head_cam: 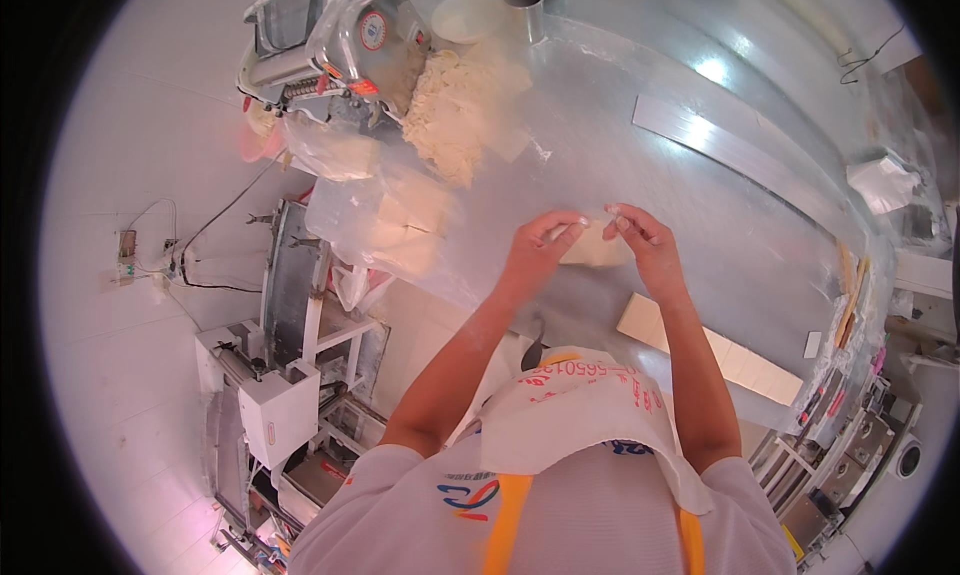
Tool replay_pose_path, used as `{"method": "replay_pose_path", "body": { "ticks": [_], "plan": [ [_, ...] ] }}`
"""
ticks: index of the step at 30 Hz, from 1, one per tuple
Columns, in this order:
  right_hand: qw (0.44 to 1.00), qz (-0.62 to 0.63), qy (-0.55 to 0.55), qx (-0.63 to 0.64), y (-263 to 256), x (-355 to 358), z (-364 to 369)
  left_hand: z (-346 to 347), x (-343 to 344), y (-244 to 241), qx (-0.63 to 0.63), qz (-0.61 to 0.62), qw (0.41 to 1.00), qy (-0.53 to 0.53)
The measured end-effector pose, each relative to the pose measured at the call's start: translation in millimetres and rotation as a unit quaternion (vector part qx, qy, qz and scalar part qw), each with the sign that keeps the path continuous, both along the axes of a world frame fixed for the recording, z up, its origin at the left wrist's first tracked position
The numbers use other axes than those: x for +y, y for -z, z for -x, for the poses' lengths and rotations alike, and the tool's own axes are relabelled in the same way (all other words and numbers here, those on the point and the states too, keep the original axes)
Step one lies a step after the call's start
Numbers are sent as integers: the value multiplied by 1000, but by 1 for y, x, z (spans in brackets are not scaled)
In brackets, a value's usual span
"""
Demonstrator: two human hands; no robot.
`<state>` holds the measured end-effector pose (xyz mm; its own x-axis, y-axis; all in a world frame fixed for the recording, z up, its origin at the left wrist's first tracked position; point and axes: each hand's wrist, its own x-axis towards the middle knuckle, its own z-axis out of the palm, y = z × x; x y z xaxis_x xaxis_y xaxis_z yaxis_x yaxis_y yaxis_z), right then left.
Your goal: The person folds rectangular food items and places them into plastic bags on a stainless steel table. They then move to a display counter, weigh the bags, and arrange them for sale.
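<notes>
My left hand (546, 239) and my right hand (643, 237) are raised over a steel worktable, close together, with thumbs and fingertips drawn in. Between them is a pale, flat, squarish piece of dough (596, 254), its upper part partly hidden by my fingers. The fingertips of both hands overlap or touch its upper edge; whether they pinch it is too blurred to tell. Beneath my right forearm runs a row of pale dough squares (720, 356), set side by side along the table's near edge.
Upper left stand a machine with a roller (277, 70), a heap of dough strips (450, 117), a pale bowl (469, 18) and a metal cylinder (531, 21). Plastic-covered dough sheets (411, 226) lie left of my hands. A long flat metal bar (720, 141) lies at the far side.
</notes>
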<state>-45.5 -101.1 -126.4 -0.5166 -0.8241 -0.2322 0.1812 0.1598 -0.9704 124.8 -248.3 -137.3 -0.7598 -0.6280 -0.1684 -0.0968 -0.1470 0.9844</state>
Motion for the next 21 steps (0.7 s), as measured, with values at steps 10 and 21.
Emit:
{"method": "replay_pose_path", "body": {
  "ticks": [10, 21],
  "plan": [
    [989, -70, 115, -69, 58, -19, -31, 32, 21, 35, -44, -42, 998, 3],
    [974, -48, 182, -125, 70, -9, -32, 36, 18, 62, -45, -160, 986, 11]
  ]
}}
